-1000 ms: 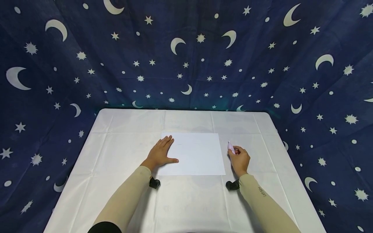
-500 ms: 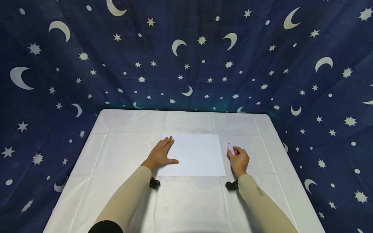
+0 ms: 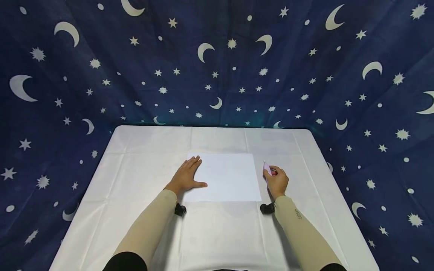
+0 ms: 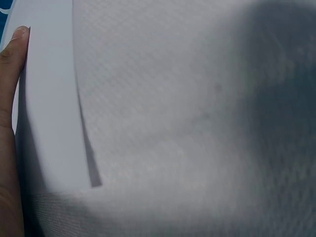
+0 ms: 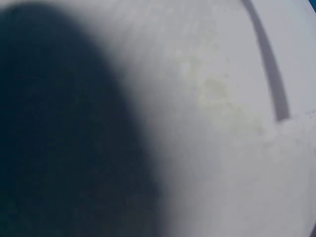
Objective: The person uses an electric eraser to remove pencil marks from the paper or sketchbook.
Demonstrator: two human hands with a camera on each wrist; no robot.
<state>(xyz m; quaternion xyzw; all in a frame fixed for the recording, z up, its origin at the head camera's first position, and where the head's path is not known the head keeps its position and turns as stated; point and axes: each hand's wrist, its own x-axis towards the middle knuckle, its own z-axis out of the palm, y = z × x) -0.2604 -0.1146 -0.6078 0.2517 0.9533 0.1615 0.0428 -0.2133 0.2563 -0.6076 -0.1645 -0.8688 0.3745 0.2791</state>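
Observation:
A blank-looking white sheet of paper point(image 3: 227, 178) lies flat on the white-covered table. My left hand point(image 3: 185, 175) rests on its left side, fingers straight and thumb spread out over the sheet. Part of that thumb point(image 4: 11, 74) shows at the left of the left wrist view, beside the sheet's edge. Just right of the paper, my right hand point(image 3: 278, 182) pinches a lilac pen-shaped tool point(image 3: 267, 168) between thumb and fingers. Its thin tip points up and away, apart from the sheet. The right wrist view shows neither this hand nor the tool.
A wrinkled white cloth point(image 3: 220, 237) covers the table under both forearms. Dark blue fabric point(image 3: 217, 37) with moons and stars hangs behind and at both sides. A black camera is strapped at each wrist. A large dark blur point(image 5: 59, 128) fills the right wrist view's left side.
The head view has shifted slightly. Both hands keep almost the same places beside and on the paper, and the right hand keeps its hold on the lilac tool.

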